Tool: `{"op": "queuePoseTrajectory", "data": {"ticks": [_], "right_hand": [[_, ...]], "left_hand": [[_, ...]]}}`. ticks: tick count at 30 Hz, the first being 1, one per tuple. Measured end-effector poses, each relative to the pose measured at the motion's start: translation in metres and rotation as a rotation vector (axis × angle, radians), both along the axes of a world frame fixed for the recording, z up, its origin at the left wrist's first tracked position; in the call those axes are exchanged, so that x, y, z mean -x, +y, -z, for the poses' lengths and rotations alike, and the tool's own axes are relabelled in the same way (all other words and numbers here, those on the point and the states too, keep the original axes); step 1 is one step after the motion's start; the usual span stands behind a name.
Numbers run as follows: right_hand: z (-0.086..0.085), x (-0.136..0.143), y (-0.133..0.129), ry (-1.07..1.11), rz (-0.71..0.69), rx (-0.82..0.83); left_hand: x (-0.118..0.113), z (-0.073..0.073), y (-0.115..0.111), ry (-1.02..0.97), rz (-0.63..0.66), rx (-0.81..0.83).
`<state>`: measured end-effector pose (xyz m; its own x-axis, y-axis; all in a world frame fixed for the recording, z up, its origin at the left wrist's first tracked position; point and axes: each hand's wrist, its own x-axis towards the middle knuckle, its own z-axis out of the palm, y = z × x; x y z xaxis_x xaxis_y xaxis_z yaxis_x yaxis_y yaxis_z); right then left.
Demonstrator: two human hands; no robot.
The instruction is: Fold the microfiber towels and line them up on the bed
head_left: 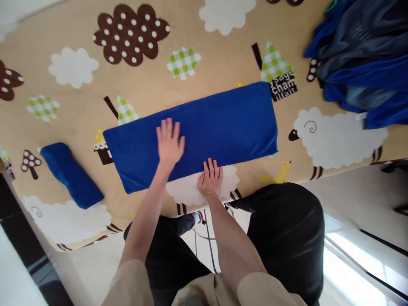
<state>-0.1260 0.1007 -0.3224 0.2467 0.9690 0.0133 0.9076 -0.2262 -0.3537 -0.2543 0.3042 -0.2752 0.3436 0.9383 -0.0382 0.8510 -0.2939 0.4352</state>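
Observation:
A blue cloth [219,123], folded into a long rectangle, lies flat and slightly slanted on the patterned table cover. My left hand [170,142] rests palm down on its left half, fingers spread and pointing away from me. At the cloth's near edge lies my right hand [211,177], fingertips on the cloth and palm on the cover, fingers a little apart. Neither hand holds anything. To the left, apart from the long cloth, is a smaller rolled or folded blue cloth [72,175].
A loose pile of blue and grey cloths [366,63] lies at the far right. The beige table cover [76,106] shows clouds, sheep and trees. Its near edge runs just in front of my knees.

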Motion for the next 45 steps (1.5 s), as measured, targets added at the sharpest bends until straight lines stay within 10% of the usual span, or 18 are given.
{"op": "queuePoseTrajectory", "data": {"ticks": [2, 5, 11, 15, 17, 21, 25, 40, 45], "right_hand": [[0.000, 0.000, 0.000, 0.004, -0.002, 0.007], [-0.001, 0.000, 0.000, 0.003, -0.008, 0.020], [-0.001, 0.000, 0.001, 0.008, -0.011, 0.032], [-0.001, 0.001, 0.001, 0.036, 0.000, 0.044], [0.000, 0.002, 0.001, 0.040, -0.003, 0.033], [-0.001, 0.002, 0.001, 0.050, -0.001, 0.041], [-0.005, 0.001, 0.003, 0.063, -0.020, 0.105], [-0.014, -0.002, 0.000, 0.039, -0.009, -0.017], [-0.038, -0.030, 0.094, 0.011, -0.212, -0.038]], "left_hand": [[-0.048, 0.003, -0.001, -0.043, 0.211, 0.004], [-0.066, 0.011, 0.012, -0.071, 0.191, -0.001], [0.099, 0.009, 0.056, 0.068, -0.273, 0.063], [0.176, -0.017, 0.036, 0.231, -0.652, 0.045], [0.157, -0.023, -0.003, 0.254, -0.640, -0.024], [0.048, -0.006, -0.113, 0.144, -0.348, 0.074], [-0.029, 0.015, -0.182, 0.032, -0.393, 0.081], [-0.025, 0.046, -0.187, -0.121, -0.483, -0.011], [-0.023, 0.045, -0.187, -0.164, -0.503, 0.002]]}}
